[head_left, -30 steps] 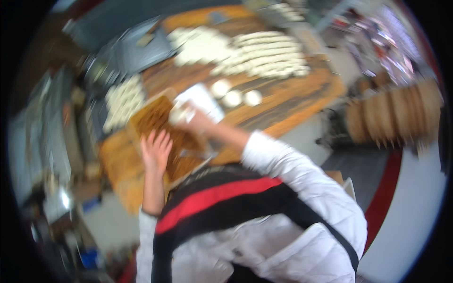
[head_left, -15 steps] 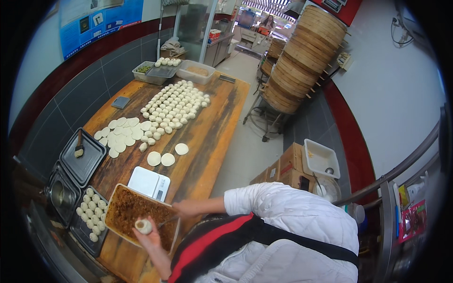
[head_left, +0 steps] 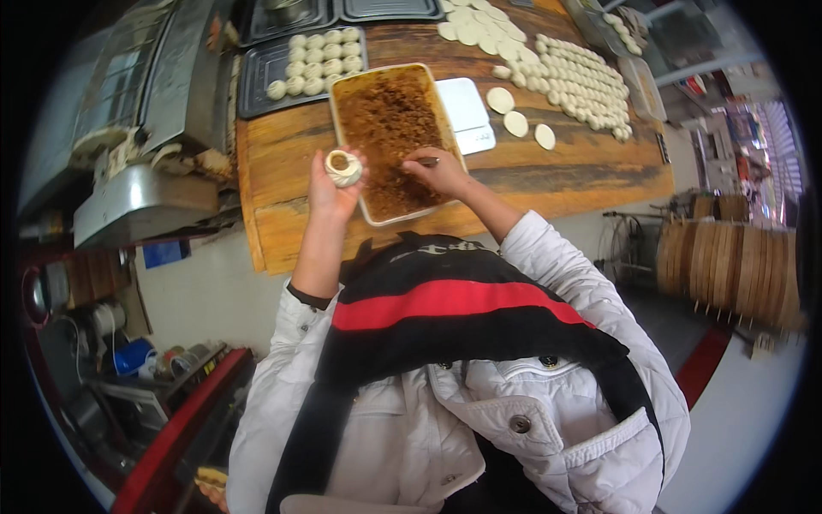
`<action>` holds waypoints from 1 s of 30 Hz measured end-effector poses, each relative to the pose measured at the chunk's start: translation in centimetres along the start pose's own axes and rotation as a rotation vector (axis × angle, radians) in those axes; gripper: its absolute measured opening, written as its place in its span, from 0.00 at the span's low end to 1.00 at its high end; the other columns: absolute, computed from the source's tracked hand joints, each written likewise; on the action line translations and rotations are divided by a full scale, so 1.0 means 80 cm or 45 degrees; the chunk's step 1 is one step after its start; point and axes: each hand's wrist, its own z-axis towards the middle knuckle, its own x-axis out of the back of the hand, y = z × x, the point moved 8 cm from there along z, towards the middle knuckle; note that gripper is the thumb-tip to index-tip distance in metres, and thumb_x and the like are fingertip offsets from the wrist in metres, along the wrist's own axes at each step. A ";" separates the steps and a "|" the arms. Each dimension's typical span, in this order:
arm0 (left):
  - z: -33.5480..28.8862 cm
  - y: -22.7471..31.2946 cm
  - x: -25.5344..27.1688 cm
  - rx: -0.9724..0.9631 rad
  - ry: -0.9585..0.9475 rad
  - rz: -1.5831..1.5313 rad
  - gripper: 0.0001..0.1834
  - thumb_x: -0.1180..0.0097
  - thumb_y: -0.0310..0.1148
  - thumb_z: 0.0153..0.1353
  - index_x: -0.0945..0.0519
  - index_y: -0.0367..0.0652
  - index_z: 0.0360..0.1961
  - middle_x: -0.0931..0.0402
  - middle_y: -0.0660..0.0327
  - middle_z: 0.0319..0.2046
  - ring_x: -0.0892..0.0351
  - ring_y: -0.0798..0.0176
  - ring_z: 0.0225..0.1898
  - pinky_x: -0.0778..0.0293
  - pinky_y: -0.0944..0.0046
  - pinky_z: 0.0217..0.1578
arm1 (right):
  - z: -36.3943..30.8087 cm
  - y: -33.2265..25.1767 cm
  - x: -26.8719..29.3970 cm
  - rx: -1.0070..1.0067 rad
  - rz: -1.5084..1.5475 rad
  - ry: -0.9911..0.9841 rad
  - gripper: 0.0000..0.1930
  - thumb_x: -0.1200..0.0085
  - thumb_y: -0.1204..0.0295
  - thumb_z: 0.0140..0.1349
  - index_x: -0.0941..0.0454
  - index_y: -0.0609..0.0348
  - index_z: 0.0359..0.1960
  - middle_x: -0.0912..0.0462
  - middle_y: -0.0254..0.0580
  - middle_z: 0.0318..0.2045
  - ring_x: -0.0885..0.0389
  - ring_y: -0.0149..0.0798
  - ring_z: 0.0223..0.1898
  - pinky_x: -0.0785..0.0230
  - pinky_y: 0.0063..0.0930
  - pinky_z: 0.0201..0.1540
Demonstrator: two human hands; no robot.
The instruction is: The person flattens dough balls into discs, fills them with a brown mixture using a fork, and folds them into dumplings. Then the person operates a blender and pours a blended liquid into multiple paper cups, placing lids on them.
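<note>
My left hand (head_left: pixel 332 199) cups a filled dough bun (head_left: pixel 346 178) with a pleated rim. Its top gapes and brown filling shows inside. My right hand (head_left: pixel 445 176) grips a thin metal-handled filling tool (head_left: pixel 428 160); its working end is hidden by the hand and the filling. Both hands are over the near part of a white rectangular tub (head_left: pixel 458 144) of brown minced filling (head_left: pixel 390 111). Left of the tub, shaped buns (head_left: pixel 325 62) stand in rows on a dark metal tray (head_left: pixel 257 81).
Beside the tub is a white kitchen scale (head_left: pixel 464 104). Three dough rounds (head_left: pixel 515 124) lie apart, with overlapping wrappers (head_left: pixel 479 26) and many dough balls (head_left: pixel 582 86) beyond on the wooden table (head_left: pixel 591 171). Metal equipment (head_left: pixel 141 201) stands left, stacked bamboo steamers (head_left: pixel 728 265) right.
The view has swung round, so the table now lies across the top. The bun stays in my left hand, and my right hand still holds the tool over the filling.
</note>
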 end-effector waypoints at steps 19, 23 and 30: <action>0.008 -0.007 -0.049 -0.201 0.169 0.461 0.24 0.68 0.50 0.69 0.28 0.41 0.45 0.24 0.56 0.35 0.24 0.62 0.33 0.25 0.61 0.32 | -0.074 -0.133 0.073 0.398 0.473 0.171 0.13 0.59 0.72 0.68 0.26 0.72 0.39 0.20 0.48 0.31 0.18 0.35 0.33 0.23 0.26 0.38; 0.010 -0.006 -0.063 -0.277 0.110 0.475 0.24 0.68 0.50 0.70 0.27 0.41 0.43 0.23 0.58 0.34 0.24 0.63 0.34 0.25 0.61 0.33 | -0.074 -0.144 0.073 0.483 0.284 0.216 0.10 0.57 0.75 0.66 0.25 0.71 0.36 0.19 0.44 0.29 0.19 0.32 0.32 0.24 0.23 0.36; 0.011 -0.007 -0.070 -0.387 0.053 0.598 0.22 0.61 0.48 0.68 0.25 0.39 0.41 0.23 0.57 0.33 0.23 0.65 0.33 0.24 0.64 0.33 | -0.061 -0.135 0.071 0.371 0.346 0.201 0.12 0.58 0.72 0.67 0.26 0.71 0.36 0.20 0.44 0.29 0.19 0.32 0.31 0.25 0.23 0.35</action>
